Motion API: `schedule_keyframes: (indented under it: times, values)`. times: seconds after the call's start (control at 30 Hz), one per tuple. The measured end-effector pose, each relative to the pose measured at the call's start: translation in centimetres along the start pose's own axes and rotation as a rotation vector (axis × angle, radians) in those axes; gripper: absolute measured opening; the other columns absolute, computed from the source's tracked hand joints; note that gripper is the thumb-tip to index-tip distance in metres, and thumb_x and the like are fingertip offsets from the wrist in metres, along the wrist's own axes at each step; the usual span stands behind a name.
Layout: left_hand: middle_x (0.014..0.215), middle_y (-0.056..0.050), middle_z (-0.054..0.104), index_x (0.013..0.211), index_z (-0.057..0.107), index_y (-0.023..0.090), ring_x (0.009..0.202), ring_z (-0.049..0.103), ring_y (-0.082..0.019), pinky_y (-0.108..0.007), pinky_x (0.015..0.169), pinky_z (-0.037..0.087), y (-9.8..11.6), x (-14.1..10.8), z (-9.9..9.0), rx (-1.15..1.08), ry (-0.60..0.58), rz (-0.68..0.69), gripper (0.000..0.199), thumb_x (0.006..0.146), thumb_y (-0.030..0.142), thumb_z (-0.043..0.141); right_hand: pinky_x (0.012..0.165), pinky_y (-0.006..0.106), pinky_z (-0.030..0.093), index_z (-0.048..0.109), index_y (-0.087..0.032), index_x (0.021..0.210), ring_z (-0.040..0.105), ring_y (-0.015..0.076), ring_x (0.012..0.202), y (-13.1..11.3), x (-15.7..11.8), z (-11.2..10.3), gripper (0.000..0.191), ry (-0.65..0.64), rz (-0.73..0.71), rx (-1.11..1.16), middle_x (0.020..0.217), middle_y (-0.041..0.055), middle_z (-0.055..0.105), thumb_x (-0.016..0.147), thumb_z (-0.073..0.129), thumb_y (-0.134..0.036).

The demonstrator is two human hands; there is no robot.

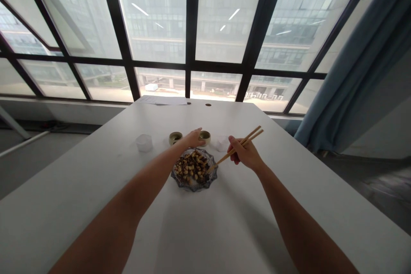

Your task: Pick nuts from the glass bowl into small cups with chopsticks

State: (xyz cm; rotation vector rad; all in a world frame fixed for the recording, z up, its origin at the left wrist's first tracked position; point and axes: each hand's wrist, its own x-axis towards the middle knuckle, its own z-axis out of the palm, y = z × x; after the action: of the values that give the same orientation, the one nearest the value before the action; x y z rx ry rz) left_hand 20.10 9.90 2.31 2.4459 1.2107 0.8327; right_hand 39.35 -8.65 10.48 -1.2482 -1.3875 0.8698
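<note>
My right hand [245,153] is closed around a pair of wooden chopsticks [224,157], whose tips reach into the right side of a scalloped glass bowl [210,183]. Mixed brown and pale pieces [192,165], like nuts or dried bits, fill much of that bowl. Beyond it, my left hand [192,138] grips the left side of a small greenish cup [206,138], fingers behind and thumb in front. A second, similar cup [175,138] stands just left of that hand, with something dark inside. My left forearm passes over the bowl's upper left edge.
A clear plastic container [144,143] stands on the white table [128,205] at left; another clear container [222,143] sits behind my right hand. Papers [163,100] lie at the far edge, near two dark round holes. Windows rise beyond; a blue curtain [346,72] hangs right.
</note>
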Motion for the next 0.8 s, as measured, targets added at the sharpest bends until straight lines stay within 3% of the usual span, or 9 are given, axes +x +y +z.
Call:
schedule_keyframes:
  times: [0.1,0.2,0.27,0.4,0.47,0.63,0.8]
  values:
    - [0.143,-0.015,0.054,0.137,0.05,0.014,0.134,0.05,-0.028,-0.042,0.114,0.038,0.4,-1.9,-2.1,0.024,-0.023,0.065,0.062,0.082,0.039,0.062,0.026,0.017,0.034,0.064,-0.016,0.051,0.047,0.0098,0.025,-0.6,-0.7,1.0,0.056,-0.191,0.06,-0.054,0.035,0.0018,0.056,0.074,0.068,-0.066]
    - [0.141,-0.009,0.057,0.132,0.055,0.02,0.133,0.051,-0.024,-0.045,0.12,0.028,0.1,-5.1,-5.0,0.086,0.084,0.174,0.046,0.09,0.037,0.051,0.029,0.018,0.04,0.066,-0.016,0.055,0.054,0.0124,0.029,0.0,-0.8,2.3,0.05,-0.283,0.075,-0.072,0.04,0.0029,0.061,0.073,0.072,-0.062]
    - [0.136,-0.008,0.06,0.125,0.06,0.023,0.131,0.052,-0.024,-0.05,0.123,0.02,-0.7,-7.7,-6.9,0.165,0.156,0.192,0.037,0.09,0.033,0.051,0.03,0.018,0.041,0.067,-0.016,0.057,0.056,0.0125,0.032,0.7,-0.6,2.9,0.049,-0.212,0.038,-0.079,0.043,0.0034,0.062,0.073,0.071,-0.062]
    - [0.132,-0.006,0.063,0.116,0.064,0.027,0.13,0.052,-0.025,-0.053,0.123,0.017,-3.0,-12.7,-9.5,0.271,0.268,0.115,0.031,0.088,0.03,0.052,0.031,0.019,0.043,0.065,-0.016,0.058,0.057,0.0127,0.033,1.2,-0.4,3.2,0.051,-0.026,-0.031,-0.039,0.045,0.0038,0.063,0.075,0.068,-0.065]
    - [0.135,-0.006,0.061,0.113,0.064,0.028,0.131,0.051,-0.026,-0.054,0.123,0.016,-4.2,-14.6,-10.1,0.323,0.323,0.077,0.028,0.087,0.032,0.054,0.03,0.019,0.041,0.063,-0.017,0.058,0.055,0.0126,0.031,0.8,-0.7,3.2,0.051,-0.045,-0.02,-0.005,0.043,0.0032,0.062,0.075,0.068,-0.064]
    - [0.142,-0.01,0.054,0.118,0.059,0.026,0.137,0.044,-0.029,-0.055,0.122,0.011,-6.4,-16.5,-10.8,0.402,0.501,-0.042,0.036,0.085,0.041,0.058,0.03,0.019,0.041,0.06,-0.018,0.057,0.056,0.0129,0.032,0.2,-1.8,4.6,0.046,-0.321,0.098,-0.017,0.044,0.0023,0.063,0.074,0.073,-0.058]
    - [0.147,-0.017,0.045,0.129,0.05,0.021,0.14,0.038,-0.034,-0.057,0.12,0.013,-8.2,-16.6,-10.5,0.41,0.624,-0.196,0.058,0.082,0.052,0.061,0.032,0.019,0.042,0.059,-0.018,0.055,0.057,0.0121,0.034,1.2,-1.3,4.6,0.05,-0.12,0.031,-0.032,0.047,0.0035,0.064,0.07,0.073,-0.063]
